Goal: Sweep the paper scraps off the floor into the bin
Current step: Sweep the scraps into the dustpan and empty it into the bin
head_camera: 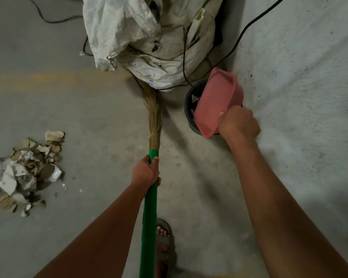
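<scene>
My right hand (238, 122) grips the handle of a pink dustpan (217, 101), which is tipped over the mouth of a small black bin (190, 109). A few paper scraps show inside the bin. My left hand (146, 172) holds the green handle of a broom (150, 207); its straw bristles (154, 113) point away from me, toward a white sack. A pile of torn paper and cardboard scraps (28, 171) lies on the grey concrete floor at the left, apart from both hands.
A large crumpled white sack (149, 37) stands at the top centre with black cables (239, 39) running over and around it. A pale rough wall (299, 77) fills the right side. My sandalled foot (163, 235) is beside the broom handle.
</scene>
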`<state>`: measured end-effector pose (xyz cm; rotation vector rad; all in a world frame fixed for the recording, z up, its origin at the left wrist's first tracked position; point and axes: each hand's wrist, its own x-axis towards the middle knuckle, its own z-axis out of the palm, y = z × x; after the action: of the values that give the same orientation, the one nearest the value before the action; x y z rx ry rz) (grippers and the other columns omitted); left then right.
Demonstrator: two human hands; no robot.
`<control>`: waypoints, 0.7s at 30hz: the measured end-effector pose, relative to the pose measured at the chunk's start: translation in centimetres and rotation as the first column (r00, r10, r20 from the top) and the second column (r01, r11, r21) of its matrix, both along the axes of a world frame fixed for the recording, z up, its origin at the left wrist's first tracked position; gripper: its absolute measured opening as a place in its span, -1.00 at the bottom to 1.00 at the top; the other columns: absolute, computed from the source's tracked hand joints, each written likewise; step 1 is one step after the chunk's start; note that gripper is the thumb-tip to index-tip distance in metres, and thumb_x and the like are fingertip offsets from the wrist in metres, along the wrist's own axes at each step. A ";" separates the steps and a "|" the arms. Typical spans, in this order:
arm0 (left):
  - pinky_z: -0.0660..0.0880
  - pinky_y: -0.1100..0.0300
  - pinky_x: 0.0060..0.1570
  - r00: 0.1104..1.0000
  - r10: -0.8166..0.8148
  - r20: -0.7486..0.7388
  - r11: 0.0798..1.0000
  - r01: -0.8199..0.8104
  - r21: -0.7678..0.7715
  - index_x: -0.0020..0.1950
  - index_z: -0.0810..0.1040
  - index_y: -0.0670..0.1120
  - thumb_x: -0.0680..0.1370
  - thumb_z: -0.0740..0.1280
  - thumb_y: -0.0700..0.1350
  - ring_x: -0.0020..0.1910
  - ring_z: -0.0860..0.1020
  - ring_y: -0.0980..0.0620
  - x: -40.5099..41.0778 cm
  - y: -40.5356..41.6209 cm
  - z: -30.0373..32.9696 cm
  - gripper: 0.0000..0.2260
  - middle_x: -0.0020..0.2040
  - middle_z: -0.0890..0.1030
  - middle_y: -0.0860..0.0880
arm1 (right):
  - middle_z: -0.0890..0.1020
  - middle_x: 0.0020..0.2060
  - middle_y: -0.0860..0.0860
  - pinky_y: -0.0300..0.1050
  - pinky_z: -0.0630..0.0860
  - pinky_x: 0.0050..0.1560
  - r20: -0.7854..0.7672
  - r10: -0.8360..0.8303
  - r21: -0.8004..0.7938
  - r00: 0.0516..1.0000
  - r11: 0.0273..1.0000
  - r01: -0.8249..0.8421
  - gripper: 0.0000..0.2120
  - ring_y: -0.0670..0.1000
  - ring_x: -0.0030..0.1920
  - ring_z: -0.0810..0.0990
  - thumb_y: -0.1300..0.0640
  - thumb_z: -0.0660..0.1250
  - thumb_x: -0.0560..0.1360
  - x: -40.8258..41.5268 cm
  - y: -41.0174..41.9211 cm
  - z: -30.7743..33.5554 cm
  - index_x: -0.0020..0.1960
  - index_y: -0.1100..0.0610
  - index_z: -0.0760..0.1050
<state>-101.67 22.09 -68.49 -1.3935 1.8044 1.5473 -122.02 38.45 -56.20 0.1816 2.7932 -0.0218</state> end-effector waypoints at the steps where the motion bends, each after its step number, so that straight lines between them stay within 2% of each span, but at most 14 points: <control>1: 0.60 0.13 -0.34 1.000 -0.003 -0.002 1.000 0.003 -0.001 0.57 0.42 -0.07 0.74 0.25 0.07 -0.33 0.59 -0.01 0.0 0.1 0.0 -0.58 -0.06 0.63 -0.17 | 0.57 0.27 0.22 0.08 0.51 0.06 0.016 0.046 0.022 0.999 0.999 -0.046 -0.63 0.27 0.22 0.60 -0.03 0.28 0.67 0.4 -0.4 -0.3 0.33 0.21 0.55; 5: 0.62 0.12 -0.30 1.000 0.004 0.001 1.000 -0.004 0.003 0.57 0.42 -0.07 0.74 0.26 0.06 -0.31 0.59 0.00 -0.1 0.5 -0.2 -0.58 -0.03 0.63 -0.17 | 0.60 0.20 0.20 0.03 0.46 -0.11 0.006 0.234 0.117 0.972 0.965 -0.233 -0.69 0.23 0.14 0.64 0.03 0.29 0.68 0.1 -0.9 -2.2 0.30 0.20 0.58; 8: 0.61 0.14 -0.34 1.000 0.006 0.000 1.000 -0.006 -0.005 0.56 0.43 -0.07 0.74 0.26 0.06 -0.33 0.59 0.00 0.1 0.9 -0.4 -0.59 -0.03 0.63 -0.18 | 0.62 0.17 0.18 0.01 0.42 -0.14 -0.015 0.286 0.149 0.958 0.948 -0.281 -0.74 0.22 0.12 0.65 0.08 0.29 0.67 -0.9 -0.6 -2.7 0.27 0.19 0.59; 16: 0.59 0.13 -0.33 0.998 0.041 -0.054 0.999 -0.042 -0.019 0.56 0.42 -0.07 0.75 0.24 0.07 -0.33 0.60 -0.01 2.0 0.8 1.1 -0.58 -0.06 0.62 -0.17 | 0.61 0.23 0.21 0.09 0.53 0.09 -0.084 0.048 0.028 0.995 0.999 -0.046 -0.71 0.28 0.20 0.62 0.06 0.27 0.68 2.3 0.8 -0.4 0.30 0.20 0.56; 21: 0.59 0.13 -0.35 0.994 0.070 -0.088 0.996 -0.074 -0.040 0.57 0.41 -0.07 0.75 0.24 0.07 -0.35 0.59 0.00 4.4 -0.5 2.5 -0.58 -0.07 0.62 -0.17 | 0.59 0.27 0.27 0.17 0.53 0.12 -0.075 -0.048 -0.070 0.996 0.997 0.043 -0.60 0.34 0.25 0.60 0.02 0.18 0.70 8.0 -0.2 0.6 0.39 0.29 0.38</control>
<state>-97.27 21.56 -65.96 -1.4469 1.8671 1.6382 -114.05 38.29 -55.55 0.2319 2.8592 -0.1378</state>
